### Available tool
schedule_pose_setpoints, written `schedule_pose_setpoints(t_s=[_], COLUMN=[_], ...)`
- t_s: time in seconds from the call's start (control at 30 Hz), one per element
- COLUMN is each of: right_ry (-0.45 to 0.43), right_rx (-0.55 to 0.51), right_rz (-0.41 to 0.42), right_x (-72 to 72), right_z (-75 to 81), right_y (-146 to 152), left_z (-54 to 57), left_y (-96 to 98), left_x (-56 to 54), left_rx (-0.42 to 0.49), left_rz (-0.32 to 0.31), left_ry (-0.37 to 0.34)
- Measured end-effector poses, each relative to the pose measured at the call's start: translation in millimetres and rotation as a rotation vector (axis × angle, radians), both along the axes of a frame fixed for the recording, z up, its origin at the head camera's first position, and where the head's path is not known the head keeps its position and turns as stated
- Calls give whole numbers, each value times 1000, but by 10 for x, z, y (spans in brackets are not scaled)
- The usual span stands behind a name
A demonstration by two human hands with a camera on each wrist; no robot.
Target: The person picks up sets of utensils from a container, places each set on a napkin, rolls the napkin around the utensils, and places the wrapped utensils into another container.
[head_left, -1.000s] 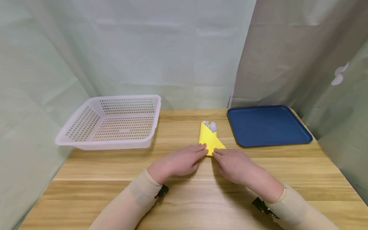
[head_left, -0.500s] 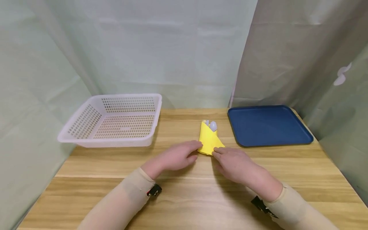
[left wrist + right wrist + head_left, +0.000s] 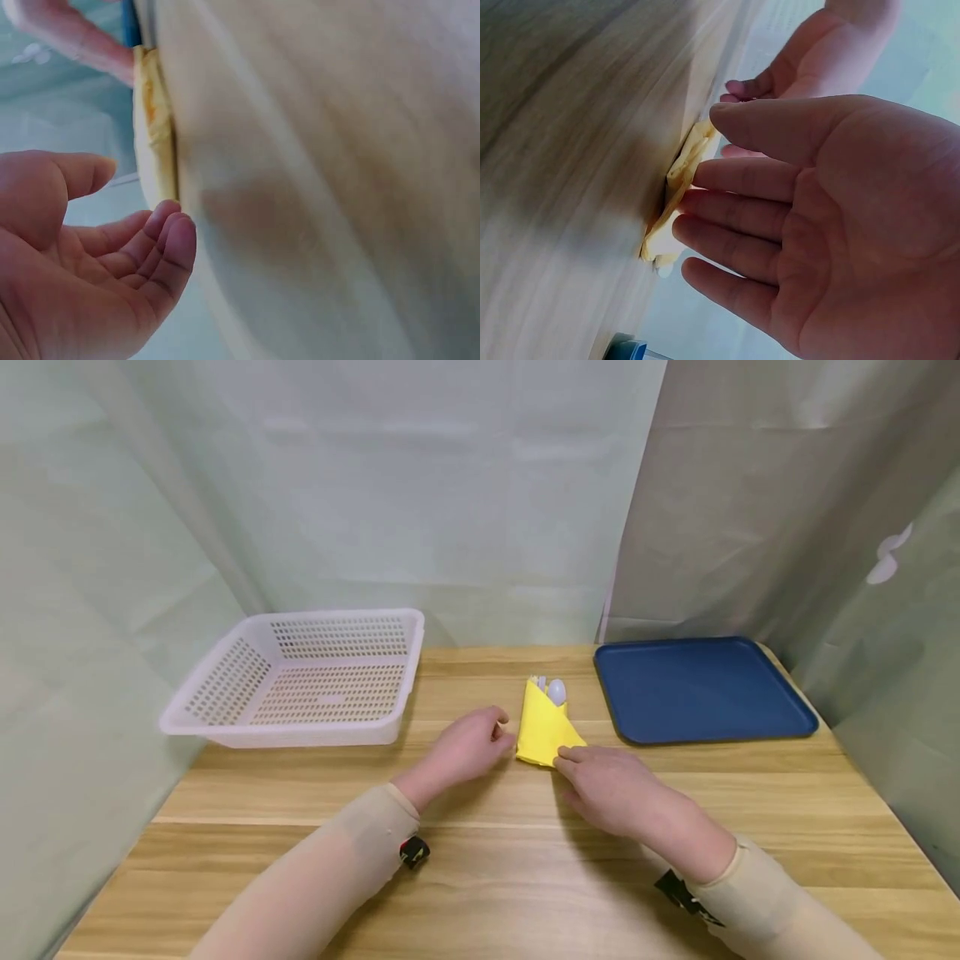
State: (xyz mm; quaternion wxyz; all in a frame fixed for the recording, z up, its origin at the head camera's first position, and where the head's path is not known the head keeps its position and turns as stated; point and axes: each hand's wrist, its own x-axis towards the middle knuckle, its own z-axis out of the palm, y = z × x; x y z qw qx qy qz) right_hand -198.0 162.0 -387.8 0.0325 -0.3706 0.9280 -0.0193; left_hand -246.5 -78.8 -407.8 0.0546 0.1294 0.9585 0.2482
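A folded yellow napkin (image 3: 538,727) lies mid-table, wrapped around pale plastic cutlery. The bowl of a spoon (image 3: 557,692) sticks out of its far end beside the tips of other utensils. My right hand (image 3: 611,785) rests its fingertips on the napkin's near right corner; the right wrist view shows those fingers (image 3: 739,214) extended. Just left of the napkin, my left hand (image 3: 467,750) hovers with nothing in it. Its fingers (image 3: 176,244) are loosely bent and the thumb stands apart in the left wrist view.
A white perforated basket (image 3: 393,731) stands at the back left of the wooden table (image 3: 480,877). At the back right lies a flat blue tray (image 3: 705,689). Pale curtains (image 3: 450,502) hang close behind the table and along both sides.
My left hand has come off the napkin, drawn back to the left, and its fingers have bent. My right hand stays on the napkin's corner.
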Motion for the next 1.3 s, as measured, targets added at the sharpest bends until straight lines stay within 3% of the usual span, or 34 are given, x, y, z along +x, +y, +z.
schedule_pose_setpoints(t_s=[0.07, 0.13, 0.23, 0.37, 0.47, 0.67, 0.9, 1.13, 1.3], right_ry=[-7, -13, -13, 7, 18, 14, 22, 7, -5], right_rx=[0, -2, -4, -12, -17, -20, -27, -12, -11], right_rz=[-1, -2, -2, 5, 15, 16, 32, 23, 15], right_x=[1, 2, 4, 4, 5, 17, 4, -2, -2], right_z=[3, 5, 9, 12, 18, 35, 39, 41, 42], right_y=[1, -1, -5, 3, 10, 21, -1, 2, -3], left_z=[-247, -396, -531, -413, -461, -289, -576, -713, -746], left_y=[-12, 3, 39, 122, 129, 218, 159, 191, 213], left_x=[-145, -237, -345, -316, -345, -273, -443, -591, -652], left_rx=[-15, -30, -57, -67, -65, -56, -50, -104, -137], left_rz=[-4, 0, 20, 64, 83, 105, 118, 86, 89], left_ry=[31, 42, 32, -27, -24, -96, -78, -114, -157])
